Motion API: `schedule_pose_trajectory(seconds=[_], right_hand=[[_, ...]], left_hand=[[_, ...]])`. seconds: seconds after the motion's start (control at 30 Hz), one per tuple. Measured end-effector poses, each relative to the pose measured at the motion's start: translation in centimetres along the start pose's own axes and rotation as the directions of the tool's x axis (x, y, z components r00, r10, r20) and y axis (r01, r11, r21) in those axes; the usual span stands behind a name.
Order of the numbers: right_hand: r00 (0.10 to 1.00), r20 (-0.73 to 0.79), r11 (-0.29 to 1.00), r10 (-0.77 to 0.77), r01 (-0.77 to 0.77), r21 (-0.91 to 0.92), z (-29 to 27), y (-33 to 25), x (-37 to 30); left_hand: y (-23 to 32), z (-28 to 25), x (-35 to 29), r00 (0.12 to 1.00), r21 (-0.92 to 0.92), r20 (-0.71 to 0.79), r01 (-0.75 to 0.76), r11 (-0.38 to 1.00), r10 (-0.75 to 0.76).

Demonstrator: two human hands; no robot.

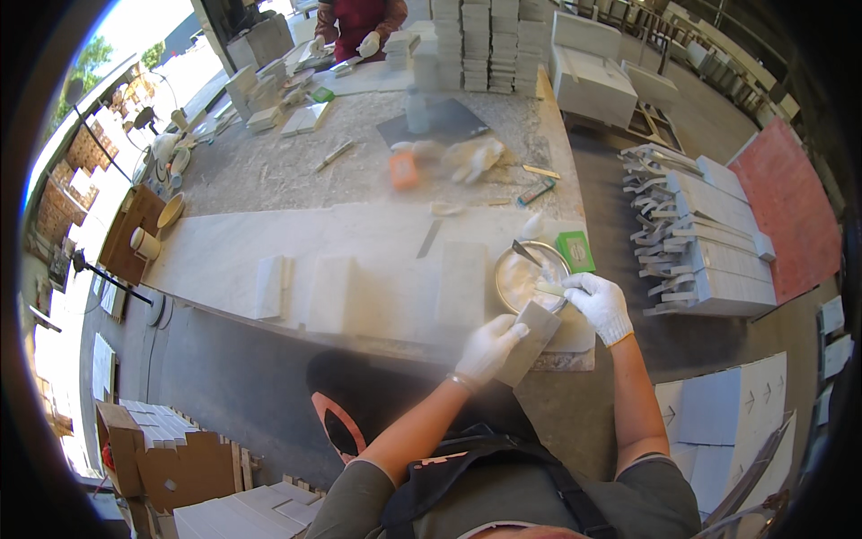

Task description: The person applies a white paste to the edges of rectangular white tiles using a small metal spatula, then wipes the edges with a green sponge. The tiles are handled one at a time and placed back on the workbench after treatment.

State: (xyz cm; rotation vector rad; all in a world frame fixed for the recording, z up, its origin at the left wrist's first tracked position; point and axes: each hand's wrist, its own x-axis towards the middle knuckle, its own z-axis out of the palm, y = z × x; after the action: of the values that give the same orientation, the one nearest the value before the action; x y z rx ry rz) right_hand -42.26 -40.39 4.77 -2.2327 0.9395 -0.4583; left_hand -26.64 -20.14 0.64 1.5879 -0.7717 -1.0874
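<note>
My left hand, in a white glove, grips a flat pale stone tile near the table's front edge. In my right hand, also gloved, is a small pale-green scraper. Its end reaches over a round metal bowl of white paste; whether it touches the paste I cannot tell. A putty knife with a dark blade leans inside the bowl's far side. The tile's upper end sits close to the bowl's near rim. Beside the bowl stands a green box.
White tiles lie along the table's front on a long pale slab. Farther back are an orange block, a glove and a dark plate. A co-worker stands at the far side. Stacked slabs stand right.
</note>
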Motion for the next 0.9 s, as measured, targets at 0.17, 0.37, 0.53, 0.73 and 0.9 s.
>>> schedule_pose_trajectory(seconds=[0.17, 0.37, 0.53, 0.73, 0.9], right_hand=[[0.983, 0.1, 0.982, 0.154, -0.163, 0.095, 0.3, -0.7, 0.8], [0.969, 0.179, 0.98, 0.167, -0.183, 0.076, 0.5, -1.9, 1.6], [0.946, 0.266, 0.951, 0.184, -0.239, 0.194, 0.8, -1.2, 2.4], [0.946, 0.258, 0.882, 0.196, -0.285, 0.375, 0.7, 0.4, 2.6], [0.922, 0.296, 0.81, 0.251, -0.367, 0.457, -0.5, 0.7, 2.0]], left_hand=[[-0.1, -0.1, 0.2, 1.0, -0.01, -0.003, 0.007, 1.0, -0.007], [-0.2, 0.1, -0.2, 0.999, -0.023, -0.027, -0.034, 0.999, 0.034], [0.4, 0.1, -0.1, 0.999, -0.03, -0.028, 0.021, 0.999, -0.022], [-0.5, 0.2, 0.5, 0.999, -0.004, -0.037, 0.03, 1.0, -0.03], [-1.5, 0.4, 1.0, 0.997, 0.077, -0.079, -0.01, 0.997, 0.016]])
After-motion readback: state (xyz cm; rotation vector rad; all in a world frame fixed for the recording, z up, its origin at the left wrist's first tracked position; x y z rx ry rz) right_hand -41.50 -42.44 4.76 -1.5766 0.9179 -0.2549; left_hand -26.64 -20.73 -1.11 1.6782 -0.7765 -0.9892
